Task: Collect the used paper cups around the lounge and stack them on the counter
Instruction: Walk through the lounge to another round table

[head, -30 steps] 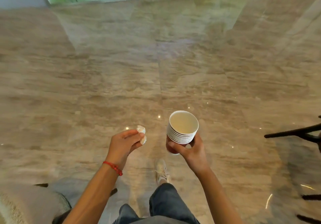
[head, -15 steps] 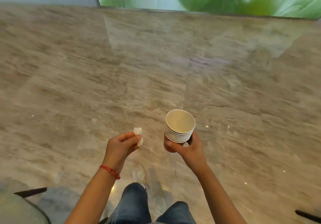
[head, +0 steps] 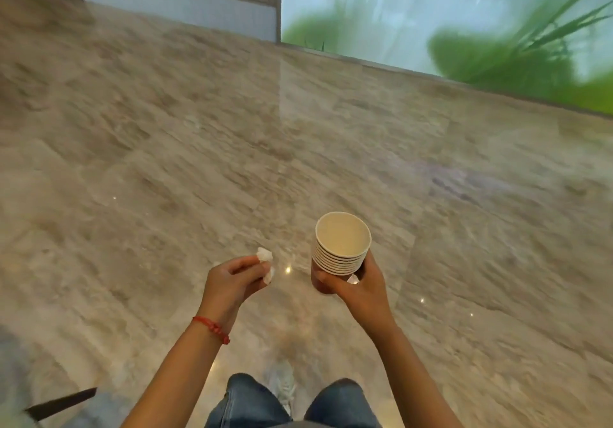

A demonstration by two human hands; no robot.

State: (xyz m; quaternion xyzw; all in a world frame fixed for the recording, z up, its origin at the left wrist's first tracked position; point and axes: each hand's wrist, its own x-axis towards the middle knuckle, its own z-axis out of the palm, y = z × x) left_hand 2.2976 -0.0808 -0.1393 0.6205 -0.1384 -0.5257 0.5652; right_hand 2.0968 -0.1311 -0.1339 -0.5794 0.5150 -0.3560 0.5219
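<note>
A glossy beige marble floor (head: 166, 162) carries a white shoe (head: 282, 386).

A lobby-like lounge: polished marble floor (head: 199, 129), a floor-level window (head: 431, 6) onto greenery

Under you the floor (head: 166, 149) looks like polished stone, veined beige and brown, glossy enough to throw back pinpoint lights and the pale glare of the window (head: 431, 6). Your right hand (head: 360, 286) grips a stack of paper cups (head: 341, 245): matt cream paper inside, thin rolled rims layered one over another, with a reddish-brown outer wall on the lowest cup. Your left hand (head: 232, 281) pinches a crumpled white tissue (head: 265, 263), soft and wrinkled, without shine. A red woven thread bracelet (head: 212, 324) circles that wrist. Your jeans (head: 248, 401) are blue denim, matt and slightly coarse. The shoe (head: 282, 388) is too blurred to judge.
</note>
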